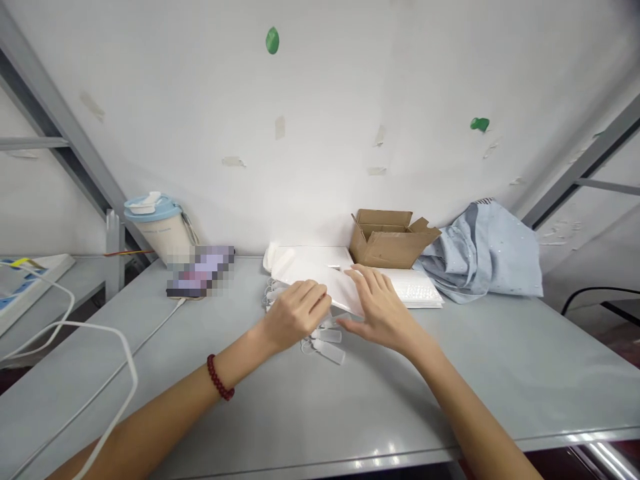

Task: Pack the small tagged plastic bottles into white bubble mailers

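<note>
My left hand [299,312] is closed, its fingers curled together over the near-left part of a white sheet or envelope [320,280]. Whatever those fingers hold, if anything, is hidden. My right hand [383,308] is open, thumb and fingers apart, with its fingertips beside the right edge of the same white piece. Between and below the hands lie several white plastic tags [329,351] with loops; more loops show left of my left hand. A white bubble mailer [417,290] lies flat behind my right hand.
An open cardboard box [390,247] stands by the wall, next to a bunched light-blue cloth [493,253]. A lidded cup [163,230] and a phone [200,272] with a white cable [150,339] are on the left. A power strip [30,287] sits at far left.
</note>
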Demonstrator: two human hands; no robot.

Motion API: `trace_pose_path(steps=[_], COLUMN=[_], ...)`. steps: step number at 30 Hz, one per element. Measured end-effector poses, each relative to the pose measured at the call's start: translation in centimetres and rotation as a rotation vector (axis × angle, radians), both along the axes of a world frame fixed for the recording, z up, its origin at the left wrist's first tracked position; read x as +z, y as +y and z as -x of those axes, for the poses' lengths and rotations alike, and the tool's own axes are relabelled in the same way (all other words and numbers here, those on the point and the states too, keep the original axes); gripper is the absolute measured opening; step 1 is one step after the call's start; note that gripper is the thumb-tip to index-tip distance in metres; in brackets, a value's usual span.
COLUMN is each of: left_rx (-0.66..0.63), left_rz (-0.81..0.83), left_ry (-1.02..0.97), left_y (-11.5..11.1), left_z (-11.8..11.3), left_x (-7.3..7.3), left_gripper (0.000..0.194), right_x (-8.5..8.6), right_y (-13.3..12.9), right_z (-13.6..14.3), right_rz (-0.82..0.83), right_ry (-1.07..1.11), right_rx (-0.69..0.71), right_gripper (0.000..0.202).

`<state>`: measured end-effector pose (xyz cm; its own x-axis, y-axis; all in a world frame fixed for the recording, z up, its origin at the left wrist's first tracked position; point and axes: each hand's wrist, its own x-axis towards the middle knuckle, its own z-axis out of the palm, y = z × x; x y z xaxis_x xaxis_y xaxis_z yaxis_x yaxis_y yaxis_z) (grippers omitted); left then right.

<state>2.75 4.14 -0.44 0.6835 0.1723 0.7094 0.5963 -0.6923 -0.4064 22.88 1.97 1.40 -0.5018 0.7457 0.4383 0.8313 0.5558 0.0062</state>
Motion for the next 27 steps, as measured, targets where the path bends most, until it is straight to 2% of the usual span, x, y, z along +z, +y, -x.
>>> trace_pose_path(steps=[5,11,17,20,23,25,27], left_rx=[-0.12,-0.188,-0.123,-0.027,0.124,0.166,0.139], left_rz=[-0.055,-0.003,0.08,0.163,0.362,0.656,1.046], left_ry=[0.002,-0.013,-0.028,-0.205,-0.528,-0.749,-0.96], left_y=[-1.6,-2.9,-2.8,-2.5,-1.9,-1.4,-0.9], left_z=[-0.3,0.3,0.9,1.3,2.1,2.8,3.6], left_x=[-0.8,-1.5,-1.1,-0.7,-0.2,0.2,0.6], left_gripper=[0.017,0.011,0.008,0.008,0.018,0.031,0.042], right_x=[-0.3,-0.5,-0.5,-0.6,-0.6,-0.6,-0.6], right_y=[-0.3,-0.6,-0.6,-0.3,-0.2,-0.2,-0.3], right_z=[0.4,0.9,1.0,0.8,0.6,0.7,0.8], right_rz=[0.19,0.292,0.234,0.195,0.159,0.144,0.135], right_ry=[0.021,0.06,0.044,0.025,0.011,-0.004,-0.018], right_rx=[0.017,0.074,0.044,0.012,0.007,0.016,0.028], right_gripper=[0.072,0.076,0.074,0.074,0.074,0.074,0.071])
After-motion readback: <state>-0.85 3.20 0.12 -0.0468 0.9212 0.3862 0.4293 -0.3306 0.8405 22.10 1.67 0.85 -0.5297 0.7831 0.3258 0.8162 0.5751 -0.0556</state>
